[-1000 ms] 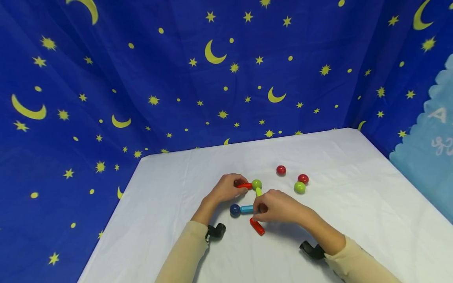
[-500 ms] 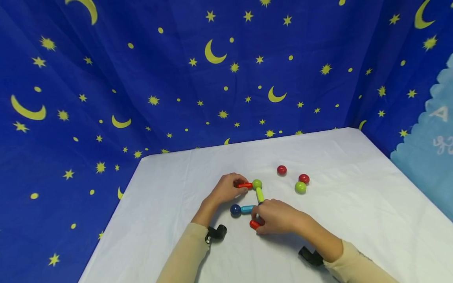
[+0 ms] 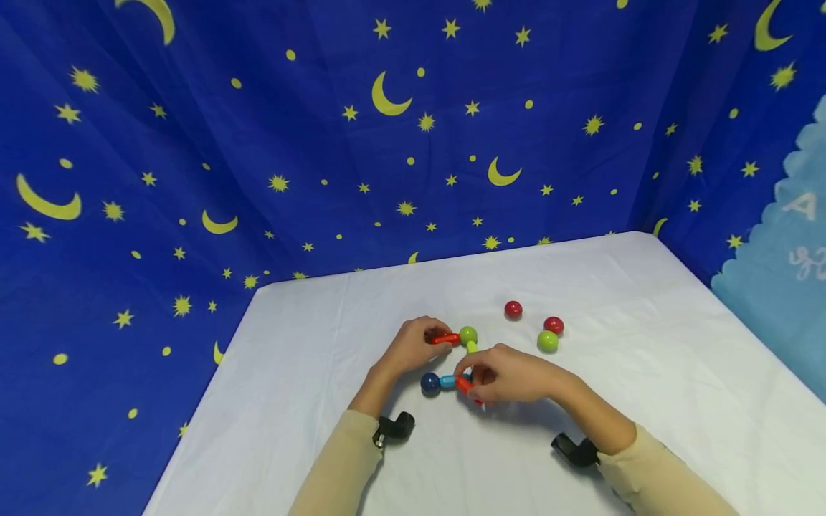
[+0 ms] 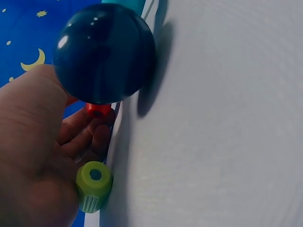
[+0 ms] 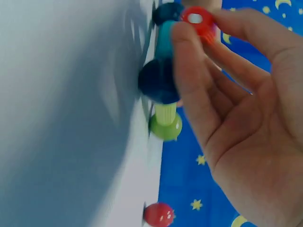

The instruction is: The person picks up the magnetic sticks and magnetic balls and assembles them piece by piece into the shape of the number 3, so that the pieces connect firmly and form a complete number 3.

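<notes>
My left hand (image 3: 413, 345) rests on the white table and holds a red toy building stick (image 3: 446, 338), whose far end meets a green ball (image 3: 467, 335). A light green stick (image 3: 472, 347) runs from that ball to a second dark blue ball (image 5: 158, 81), hidden behind my right hand in the head view. From there a light blue stick (image 3: 447, 381) leads to a dark blue ball (image 3: 430, 384). My right hand (image 3: 516, 374) pinches another red stick (image 5: 199, 21) between thumb and fingertips, close to the blue stick. Against my left palm lies another green stick (image 4: 93, 187).
Two red balls, one farther back (image 3: 513, 310) and one (image 3: 553, 325) close to a green ball (image 3: 548, 341), lie behind and right of the hands. A blue star-patterned curtain (image 3: 323, 143) stands along the table's (image 3: 323, 308) back and left.
My right hand reached down to the red stick lying on the table, took hold of it and brought it up to the light blue stick. The left hand stays in place.
</notes>
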Available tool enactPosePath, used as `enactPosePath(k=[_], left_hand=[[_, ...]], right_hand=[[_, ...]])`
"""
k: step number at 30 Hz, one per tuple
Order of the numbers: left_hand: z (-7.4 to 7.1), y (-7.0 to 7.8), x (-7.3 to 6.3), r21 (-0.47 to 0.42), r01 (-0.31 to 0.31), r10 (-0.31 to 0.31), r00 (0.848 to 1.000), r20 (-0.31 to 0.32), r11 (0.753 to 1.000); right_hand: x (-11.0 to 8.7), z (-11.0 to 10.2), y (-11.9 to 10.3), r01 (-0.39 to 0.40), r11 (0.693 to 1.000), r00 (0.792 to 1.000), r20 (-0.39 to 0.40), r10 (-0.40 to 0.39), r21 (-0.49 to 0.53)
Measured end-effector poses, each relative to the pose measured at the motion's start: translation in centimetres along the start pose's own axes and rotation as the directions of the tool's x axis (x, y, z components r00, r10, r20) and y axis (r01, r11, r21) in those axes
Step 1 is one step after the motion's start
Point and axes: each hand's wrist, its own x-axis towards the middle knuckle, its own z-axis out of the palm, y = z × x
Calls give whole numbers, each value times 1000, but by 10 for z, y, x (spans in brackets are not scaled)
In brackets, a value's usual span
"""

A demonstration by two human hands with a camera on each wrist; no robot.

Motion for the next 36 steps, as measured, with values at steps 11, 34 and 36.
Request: enactPosePath(k=[11,34,36], left_hand=[[-2,-3,-1,0,-41,41,999,-21,999],[3,-2,-1,16,12,-11,1000,-8,1000],[2,-1,-1,19,10,-10,1000,-9,1000]], right_hand=[[17,-23,15,-58,998,962,-268,61,16],[65,-40,51,-237,953,831,-469,300,190],[66,-40,51,-244,952,827,-473,303,184]])
